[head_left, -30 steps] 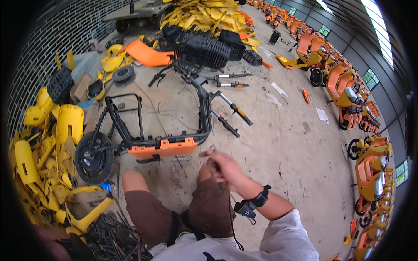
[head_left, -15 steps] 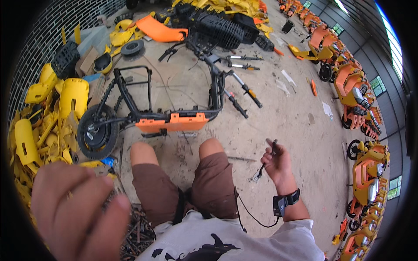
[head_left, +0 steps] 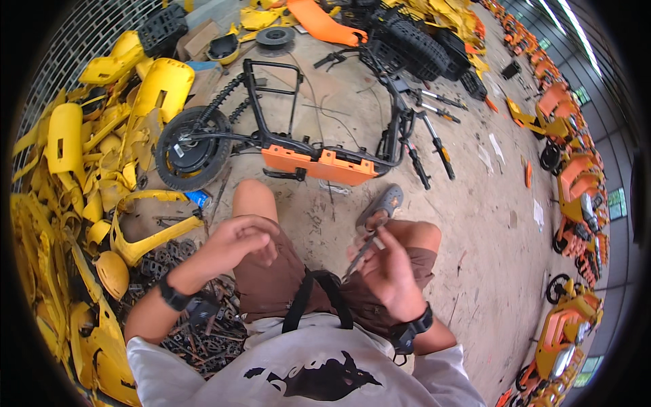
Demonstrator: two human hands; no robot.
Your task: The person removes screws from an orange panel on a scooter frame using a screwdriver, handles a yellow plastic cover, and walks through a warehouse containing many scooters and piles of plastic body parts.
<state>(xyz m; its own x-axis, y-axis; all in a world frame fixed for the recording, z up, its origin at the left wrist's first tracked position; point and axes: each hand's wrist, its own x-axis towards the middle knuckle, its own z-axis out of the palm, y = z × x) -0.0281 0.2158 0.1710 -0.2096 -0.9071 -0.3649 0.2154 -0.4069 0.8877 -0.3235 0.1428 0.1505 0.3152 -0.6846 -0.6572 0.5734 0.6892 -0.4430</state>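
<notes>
My right hand [head_left: 393, 275] is closed on a slim dark hand tool [head_left: 359, 258] above my right thigh. The tool slants down toward my lap, and motion blurs its exact kind. Over my left thigh is my left hand [head_left: 241, 239], fingers loosely bent and thumb apart, with nothing visible in it. Beyond my knees a black scooter frame [head_left: 261, 122] lies on the floor, its rear wheel [head_left: 193, 149] at the left. An orange panel [head_left: 319, 166] is on its near side. Neither hand touches the frame.
Yellow body panels [head_left: 64, 142] are heaped along the left. Metal hardware [head_left: 203, 332] lies piled beside my left leg. Black crates [head_left: 413, 51] and an orange panel [head_left: 325, 24] are at the far side. Orange scooters [head_left: 576, 180] stand in a row on the right.
My left hand has moved from close to the camera to above my left thigh. My right hand, still holding the tool, has come inward over my lap. The view has shifted.
</notes>
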